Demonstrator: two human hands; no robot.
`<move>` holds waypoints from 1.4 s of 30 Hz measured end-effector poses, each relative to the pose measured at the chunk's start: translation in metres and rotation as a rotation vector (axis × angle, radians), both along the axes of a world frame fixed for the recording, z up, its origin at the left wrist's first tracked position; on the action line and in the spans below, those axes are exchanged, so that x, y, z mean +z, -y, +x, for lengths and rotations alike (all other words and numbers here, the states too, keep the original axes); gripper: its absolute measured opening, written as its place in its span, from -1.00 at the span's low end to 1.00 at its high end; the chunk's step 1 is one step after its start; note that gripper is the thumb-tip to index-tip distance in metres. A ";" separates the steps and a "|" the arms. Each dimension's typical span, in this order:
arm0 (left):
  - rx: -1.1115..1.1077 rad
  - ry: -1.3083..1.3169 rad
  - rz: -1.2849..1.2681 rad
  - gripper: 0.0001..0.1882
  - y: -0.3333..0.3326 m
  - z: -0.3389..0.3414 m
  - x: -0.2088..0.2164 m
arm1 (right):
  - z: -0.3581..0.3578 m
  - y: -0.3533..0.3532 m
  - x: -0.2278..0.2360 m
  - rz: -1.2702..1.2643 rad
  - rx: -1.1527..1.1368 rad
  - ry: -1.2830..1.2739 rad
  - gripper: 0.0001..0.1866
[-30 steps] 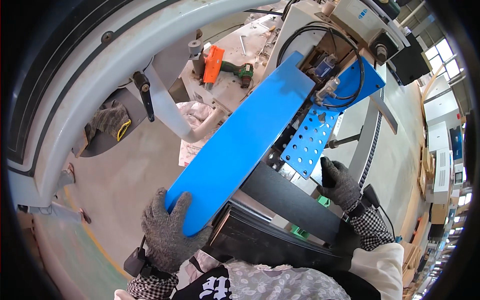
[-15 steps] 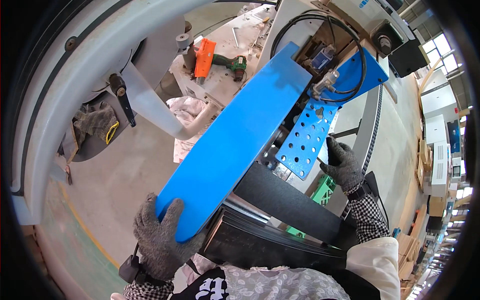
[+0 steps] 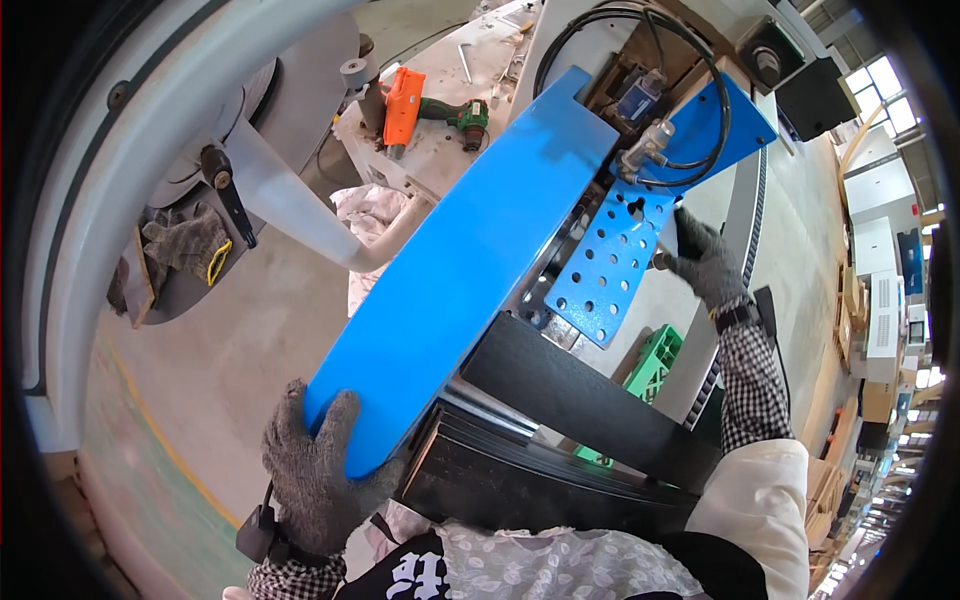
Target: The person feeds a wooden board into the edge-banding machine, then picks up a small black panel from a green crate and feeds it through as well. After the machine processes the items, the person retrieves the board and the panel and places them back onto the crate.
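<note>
A long smooth blue metal panel [image 3: 470, 260] slants across the middle. Its rounded near end sits between the thumb and fingers of my left hand [image 3: 315, 470], in a grey knit glove. On the panel's right hangs a blue perforated plate [image 3: 610, 265] with rows of round holes. My right hand [image 3: 710, 265], also gloved, is at the plate's right edge with fingers bent. A small roundish piece shows by its thumb tip; what it is stays unclear. Above the plate are a metal fitting [image 3: 648, 148] and a looped black cable [image 3: 722, 130].
Below the plate are a wide black band [image 3: 570, 390] and a green plastic piece [image 3: 655, 362]. On the bench behind lie a green cordless drill [image 3: 465, 120] and an orange object [image 3: 403, 108]. A white curved machine frame [image 3: 110, 190] and spare gloves [image 3: 190, 245] are at left.
My right hand has moved up along the perforated plate's right edge, away from its lower corner. My left hand keeps its place on the panel's end. The view has shifted slightly.
</note>
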State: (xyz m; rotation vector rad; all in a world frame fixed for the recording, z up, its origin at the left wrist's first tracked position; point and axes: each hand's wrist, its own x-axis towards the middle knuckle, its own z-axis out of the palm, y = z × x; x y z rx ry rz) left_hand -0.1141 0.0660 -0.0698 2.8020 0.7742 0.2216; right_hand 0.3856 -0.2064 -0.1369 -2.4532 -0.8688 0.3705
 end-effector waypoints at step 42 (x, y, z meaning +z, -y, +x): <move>0.023 0.053 0.007 -0.13 -0.003 0.000 -0.003 | -0.077 0.002 0.001 -0.144 0.217 0.235 -0.23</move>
